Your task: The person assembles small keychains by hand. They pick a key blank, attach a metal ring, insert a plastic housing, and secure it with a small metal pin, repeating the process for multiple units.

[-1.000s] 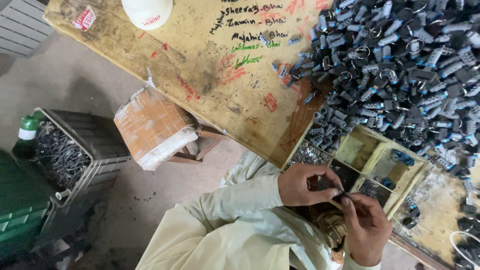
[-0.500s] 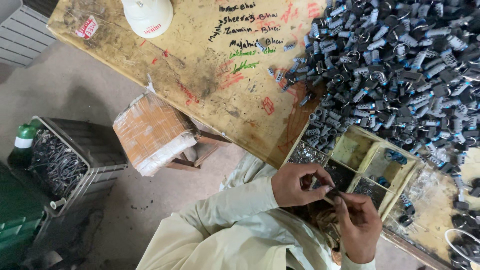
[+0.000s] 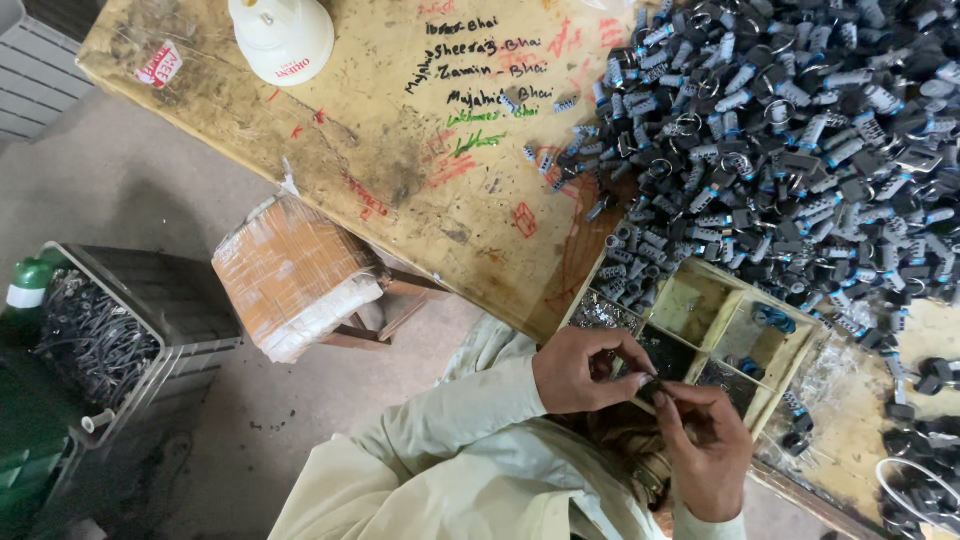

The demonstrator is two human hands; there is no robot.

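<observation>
Bare grey concrete floor, dusty and stained. Worn wooden table across the top, scuffed, marked with coloured scribbles, lit evenly by soft daylight. White rounded container near its far edge. Below the table edge, low wooden stool carrying a taped cardboard parcel. At left, dark plastic crate full of tangled wire, green bottle just beside it. Grey ribbed panel in the upper left corner.

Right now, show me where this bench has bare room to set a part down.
Bare wood lies on the table between the white container and the pile of grey parts. Right of that is crowded; the divided tray by both hands is partly filled.
</observation>
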